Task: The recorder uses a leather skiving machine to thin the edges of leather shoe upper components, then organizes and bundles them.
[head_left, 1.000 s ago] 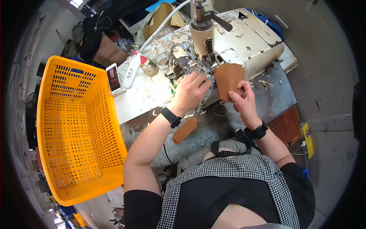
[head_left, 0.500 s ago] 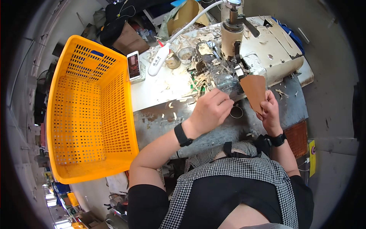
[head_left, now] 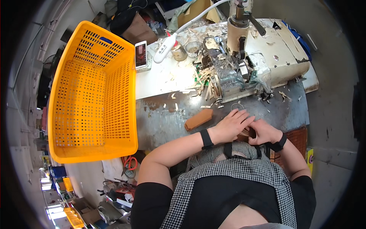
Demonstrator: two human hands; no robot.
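Close to my apron, both hands meet over a bundle of thin brown leather-like pieces (head_left: 247, 133), whose layered edges show between them. My left hand (head_left: 233, 125) lies over its far left side with fingers bent around it. My right hand (head_left: 266, 131) grips the right side, thumb toward the left hand. Most of the bundle is hidden under the fingers. Left of my left hand, a neat stack of long brown pieces (head_left: 199, 119) with pointed ends rests on the metal worktop (head_left: 160, 122). Just beyond my fingertips lies a thin wire ring (head_left: 237, 106).
A cream bench machine (head_left: 282, 57) stands at the far right, with pale scraps (head_left: 209, 86) heaped beside it. A large yellow basket (head_left: 131, 126) is on the left. Behind are a phone (head_left: 141, 55), a white lamp head (head_left: 166, 49) and a jar (head_left: 179, 53). Red-handled scissors (head_left: 130, 163) lie lower left.
My right hand has brought the fanned brown pieces down from the machine toward my apron. My left hand has moved right and nearer to join it. The stack on the worktop now shows.
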